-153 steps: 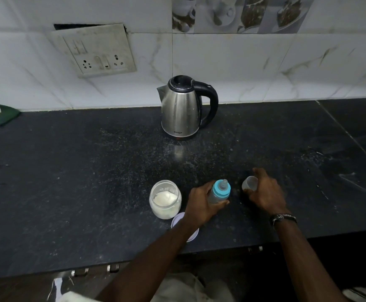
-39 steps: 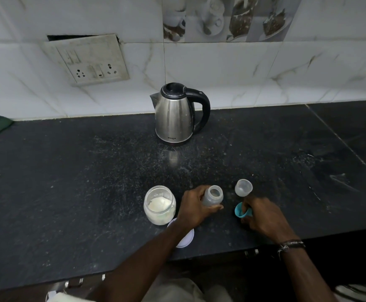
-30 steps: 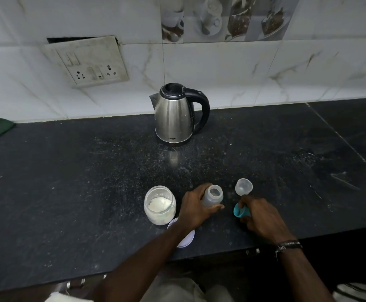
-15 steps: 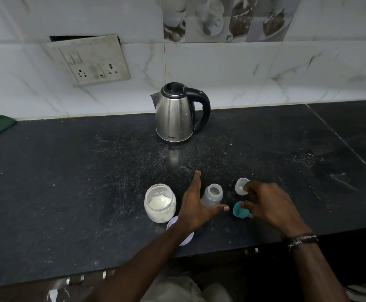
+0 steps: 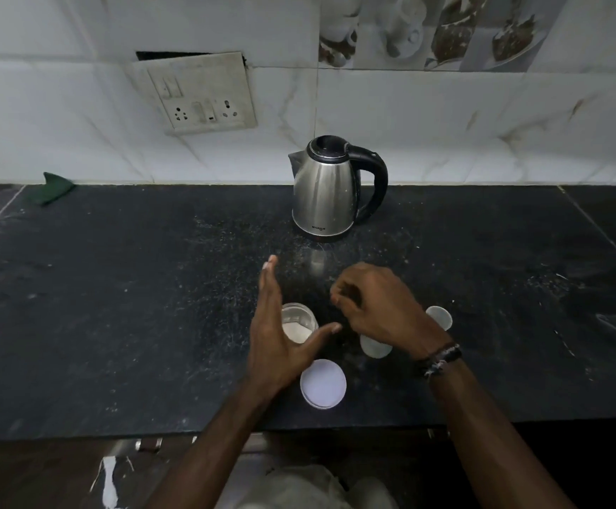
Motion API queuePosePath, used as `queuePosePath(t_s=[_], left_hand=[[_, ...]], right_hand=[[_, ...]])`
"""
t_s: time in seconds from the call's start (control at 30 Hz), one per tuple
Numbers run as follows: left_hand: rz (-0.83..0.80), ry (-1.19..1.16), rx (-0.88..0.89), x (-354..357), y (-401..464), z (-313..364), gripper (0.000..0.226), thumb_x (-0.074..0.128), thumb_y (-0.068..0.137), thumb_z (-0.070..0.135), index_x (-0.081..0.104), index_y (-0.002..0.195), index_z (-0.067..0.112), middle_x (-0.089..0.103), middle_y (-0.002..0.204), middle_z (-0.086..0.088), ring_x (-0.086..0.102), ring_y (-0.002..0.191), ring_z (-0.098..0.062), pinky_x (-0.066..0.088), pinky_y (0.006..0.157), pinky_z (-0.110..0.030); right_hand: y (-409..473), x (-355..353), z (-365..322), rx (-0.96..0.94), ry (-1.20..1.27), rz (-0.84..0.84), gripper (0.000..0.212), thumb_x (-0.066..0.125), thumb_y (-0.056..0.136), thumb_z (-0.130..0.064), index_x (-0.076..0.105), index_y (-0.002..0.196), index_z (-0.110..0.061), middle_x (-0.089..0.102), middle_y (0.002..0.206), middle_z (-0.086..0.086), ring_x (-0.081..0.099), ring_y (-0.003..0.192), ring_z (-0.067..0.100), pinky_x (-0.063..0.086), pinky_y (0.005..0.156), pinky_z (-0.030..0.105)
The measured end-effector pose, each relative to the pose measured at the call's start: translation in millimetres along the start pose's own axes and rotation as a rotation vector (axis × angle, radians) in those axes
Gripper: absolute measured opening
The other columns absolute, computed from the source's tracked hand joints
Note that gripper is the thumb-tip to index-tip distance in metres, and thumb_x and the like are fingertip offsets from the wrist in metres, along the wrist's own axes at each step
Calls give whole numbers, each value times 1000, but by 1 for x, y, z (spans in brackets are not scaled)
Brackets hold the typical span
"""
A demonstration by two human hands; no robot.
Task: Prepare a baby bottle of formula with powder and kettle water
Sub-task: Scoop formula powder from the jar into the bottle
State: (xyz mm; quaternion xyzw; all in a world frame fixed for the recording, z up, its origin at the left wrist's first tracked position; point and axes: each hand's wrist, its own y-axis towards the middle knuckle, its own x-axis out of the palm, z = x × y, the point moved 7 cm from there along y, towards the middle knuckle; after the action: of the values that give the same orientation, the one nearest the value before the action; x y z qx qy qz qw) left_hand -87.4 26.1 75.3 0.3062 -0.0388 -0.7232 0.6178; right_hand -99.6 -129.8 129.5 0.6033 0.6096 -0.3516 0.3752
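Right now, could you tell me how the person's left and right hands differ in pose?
The left hand is open, fingers straight and thumb spread beside the powder jar; the right hand has curled fingers. The left hand covers part of the jar; the right hand hides part of the bottle. Neither visibly holds anything.

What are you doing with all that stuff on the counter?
A person is making a baby bottle. The left hand is open, fingers straight, just beside the open powder jar. The right hand hovers with loosely curled fingers, holding nothing that shows. The jar's lid lies on the counter near the edge. The bottle stands mostly hidden under the right wrist, and a clear cap sits beside it. The kettle waits untouched at the back.
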Motion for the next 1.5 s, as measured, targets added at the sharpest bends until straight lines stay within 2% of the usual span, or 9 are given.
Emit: queuePosePath(t_s=[0.3,0.5,0.63,0.93,1.0,1.1,1.2,1.37,1.5], left_hand=[[-198,-29,-331,-4,-36,-85,151,88,41,70,6,159,23,14,166,8,17,151,-5,15,114,-5],[-246,-72,-392,9,-44,-100,136,95,41,62,31,154,22,55,145,6,52,132,-5,46,109,-36],[-189,-99,-369,7,-44,-94,102,99,52,43,49,139,33,65,128,17,60,118,3,51,99,-24],[-163,-123,-414,11,-51,-109,101,98,56,44,50,142,25,62,136,9,59,124,-7,51,102,-40],[-151,-136,-400,10,-50,-107,98,98,57,41,51,142,26,63,134,12,60,122,-5,52,101,-39],[-149,-142,-392,9,-50,-107,99,98,57,41,50,142,25,63,135,10,61,123,-9,52,101,-43],[-150,-144,-384,10,-50,-107,98,99,58,38,50,142,25,63,135,10,61,123,-10,52,101,-43],[-164,-144,-364,11,-50,-109,97,98,59,39,50,142,25,64,133,10,62,122,-11,53,100,-43],[-155,-146,-338,9,-48,-103,94,98,59,39,51,140,26,65,130,13,62,120,-8,54,99,-40]], right_hand=[[44,67,-39,-49,-343,-344,26,74,80,-35,68,96,-15,70,106,10,66,99,30,47,73,34],[57,90,-46,-13,-531,-603,48,73,80,-37,62,122,-16,65,125,7,62,115,27,44,80,35],[58,97,-43,22,-547,-696,45,71,81,-32,65,123,-20,65,129,4,62,116,25,40,78,32],[53,98,-44,-59,-472,-552,32,64,85,-19,57,114,-8,63,120,13,62,108,32,42,73,34],[51,96,-42,-100,-456,-464,18,64,83,-18,52,95,-12,62,115,15,61,103,34,38,69,34],[48,97,-36,-117,-397,-362,37,67,82,-18,31,70,-14,63,105,14,60,97,34,33,66,34],[45,97,-33,-114,-339,-298,34,69,83,-23,37,76,-15,62,104,13,59,96,33,33,66,33],[45,106,-22,-10,-190,-302,43,72,81,-28,35,60,-22,66,93,9,62,90,29,40,66,31],[45,111,-14,35,-140,-311,24,73,81,-34,57,72,-18,69,94,6,64,89,26,43,66,30]])
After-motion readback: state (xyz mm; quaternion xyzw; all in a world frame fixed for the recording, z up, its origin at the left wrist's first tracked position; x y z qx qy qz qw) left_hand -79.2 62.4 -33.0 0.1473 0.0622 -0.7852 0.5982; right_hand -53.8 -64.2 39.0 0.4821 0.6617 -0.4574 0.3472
